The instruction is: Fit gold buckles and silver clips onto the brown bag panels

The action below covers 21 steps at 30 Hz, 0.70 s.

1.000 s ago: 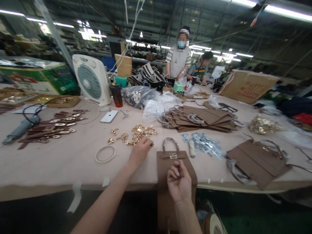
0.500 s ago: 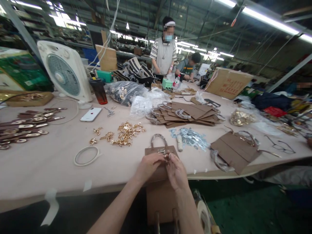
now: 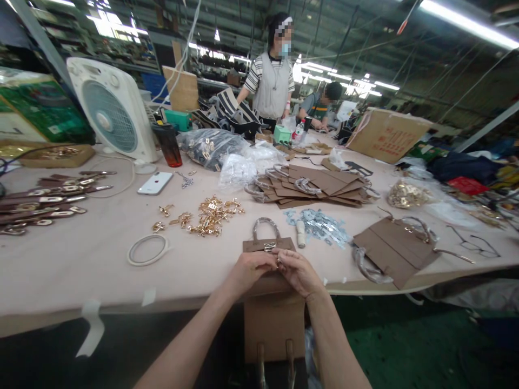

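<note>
A brown handbag panel with a plastic-wrapped handle lies at the table's front edge, its lower part hanging down over the edge. A metal clasp sits on it just below the handle. My left hand rests on the panel below the clasp, fingers bent together toward the right. Facing it, my right hand pinches a small shiny metal piece, largely hidden by the fingertips. Whether the left fingers also grip that piece is hard to make out.
Gold metal fittings, a tape roll and a phone lie to the left. Grey metal plates and another bag panel are on the right. Stacked brown panels and a fan stand farther back. A co-worker stands across the table.
My right hand has turned, its wrist swinging outward to the right, while the fingertips stay by the metal piece. The co-worker across the table has turned and reaches sideways. The view has shifted slightly.
</note>
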Available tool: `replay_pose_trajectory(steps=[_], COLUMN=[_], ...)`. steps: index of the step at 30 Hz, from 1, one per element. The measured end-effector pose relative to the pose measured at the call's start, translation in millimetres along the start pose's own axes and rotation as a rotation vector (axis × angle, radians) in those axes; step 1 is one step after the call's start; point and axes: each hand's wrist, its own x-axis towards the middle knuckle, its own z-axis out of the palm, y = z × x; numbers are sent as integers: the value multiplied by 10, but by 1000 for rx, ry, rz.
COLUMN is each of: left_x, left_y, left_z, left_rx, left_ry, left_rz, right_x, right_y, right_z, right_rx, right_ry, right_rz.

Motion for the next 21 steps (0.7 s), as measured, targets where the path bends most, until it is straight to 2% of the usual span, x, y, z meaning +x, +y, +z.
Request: replay_pose_trajectory(steps=[15,21], left_x=[-37,-54], left_y=[-47,-22], left_z=[15,3], left_rx=[19,46], left_ry=[20,10], left_rz=[-9,42], right_x=[-41,-55], right_y=[-17,-81], right_z=[55,48], right_rx=[-59,-100], right_ry=[-61,-183], right_rz=[-58,-3])
